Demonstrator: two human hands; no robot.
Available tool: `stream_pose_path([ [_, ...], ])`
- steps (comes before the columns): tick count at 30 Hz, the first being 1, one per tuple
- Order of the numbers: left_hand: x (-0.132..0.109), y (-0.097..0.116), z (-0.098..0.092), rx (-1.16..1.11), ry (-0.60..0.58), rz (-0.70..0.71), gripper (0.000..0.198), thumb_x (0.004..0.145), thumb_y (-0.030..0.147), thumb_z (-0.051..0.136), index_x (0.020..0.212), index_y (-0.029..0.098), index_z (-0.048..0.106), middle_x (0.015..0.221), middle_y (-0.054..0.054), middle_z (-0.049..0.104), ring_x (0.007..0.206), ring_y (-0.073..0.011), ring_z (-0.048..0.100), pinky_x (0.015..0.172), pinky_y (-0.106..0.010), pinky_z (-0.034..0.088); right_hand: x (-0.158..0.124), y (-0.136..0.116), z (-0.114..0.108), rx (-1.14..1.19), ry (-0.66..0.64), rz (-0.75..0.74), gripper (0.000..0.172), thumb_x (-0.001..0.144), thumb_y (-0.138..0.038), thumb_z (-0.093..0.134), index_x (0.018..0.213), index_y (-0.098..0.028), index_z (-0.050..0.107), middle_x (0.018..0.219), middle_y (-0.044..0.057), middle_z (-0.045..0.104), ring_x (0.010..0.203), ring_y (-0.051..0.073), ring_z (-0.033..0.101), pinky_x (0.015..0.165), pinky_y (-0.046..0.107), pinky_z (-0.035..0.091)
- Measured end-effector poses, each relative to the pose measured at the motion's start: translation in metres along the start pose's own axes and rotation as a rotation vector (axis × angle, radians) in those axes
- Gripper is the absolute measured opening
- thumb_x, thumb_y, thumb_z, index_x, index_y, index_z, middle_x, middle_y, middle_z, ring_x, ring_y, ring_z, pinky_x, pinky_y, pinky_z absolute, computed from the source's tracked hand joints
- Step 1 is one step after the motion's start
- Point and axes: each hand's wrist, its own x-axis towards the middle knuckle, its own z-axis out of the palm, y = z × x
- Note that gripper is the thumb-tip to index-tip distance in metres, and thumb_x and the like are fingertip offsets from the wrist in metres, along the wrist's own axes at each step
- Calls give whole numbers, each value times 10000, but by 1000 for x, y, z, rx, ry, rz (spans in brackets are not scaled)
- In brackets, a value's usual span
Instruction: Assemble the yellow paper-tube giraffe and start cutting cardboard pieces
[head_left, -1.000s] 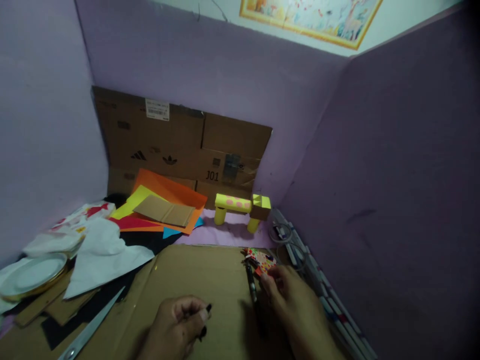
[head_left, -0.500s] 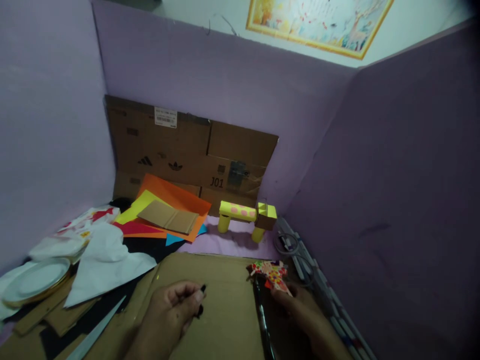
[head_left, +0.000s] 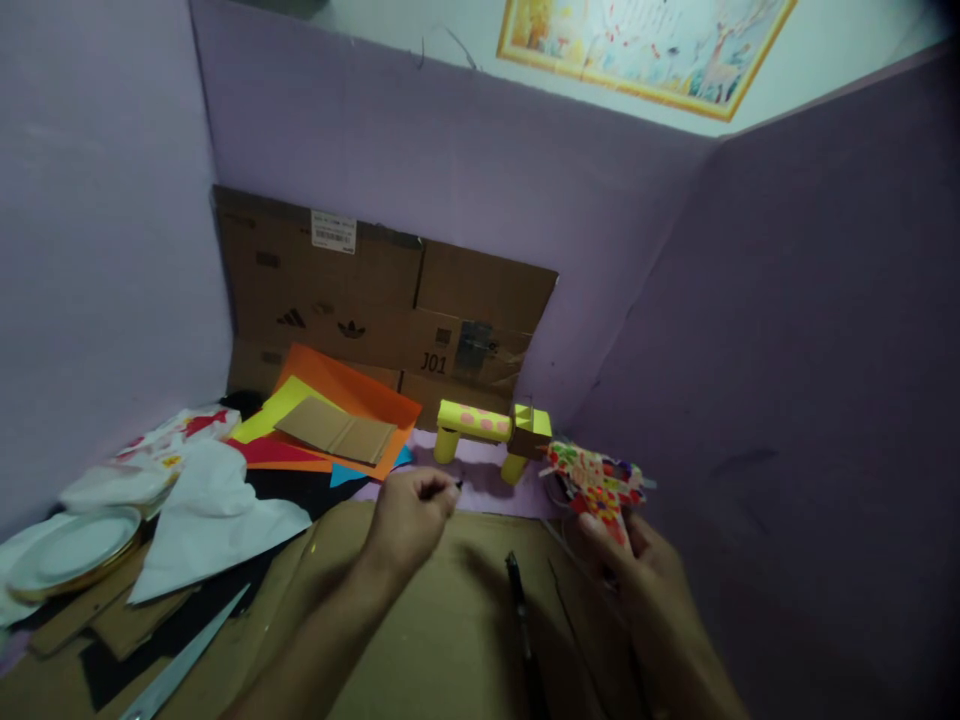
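Note:
My right hand [head_left: 626, 565] is wrapped round the grip of a flower-patterned glue gun [head_left: 596, 478], raised off the cardboard with its tip pointing left. Between thumb and fingers of my left hand [head_left: 412, 515] is a small black piece [head_left: 459, 485], mostly hidden by the fingertips. Just beyond both hands stands a yellow paper animal [head_left: 480, 422] with pink spots, tube legs and a boxy head with a brown front. The gun's tip is close to that head; I cannot tell whether they touch.
A cardboard sheet [head_left: 427, 620] lies below my hands, with a black pen-like stick [head_left: 517, 590] on it. Scissors [head_left: 187, 655], a round lid [head_left: 75, 550], white paper [head_left: 210, 520] and coloured sheets [head_left: 352, 390] lie leftward. Purple walls [head_left: 787, 350] enclose the space.
My right hand has lifted the glue gun off the cardboard, up and to the right. My left hand has moved forward and right, toward the yellow animal, with the black piece.

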Motion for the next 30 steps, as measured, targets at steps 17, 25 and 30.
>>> stream_pose_path([
  [17,148,-35,-30,357,272,106,204,723,189,538,811,198,721,828,-40,723,788,-164,635,653,-221,426,101,-59,108,-117,-436,-47,393,493,-232,630,864,-174,516,488,-89,472,342,48,335,343,190,266],
  [25,152,-51,-39,421,258,114,217,733,191,522,818,218,720,846,-48,723,825,-188,637,659,-252,423,117,-49,115,-263,-449,-14,323,522,-226,616,832,-179,538,485,-85,447,351,58,349,343,191,233],
  [30,152,-52,-40,447,270,97,228,728,195,516,828,220,719,851,-49,723,832,-191,638,649,-252,422,121,-51,113,-330,-454,-29,297,524,-268,604,798,-179,534,530,-66,485,384,72,381,366,207,283],
])
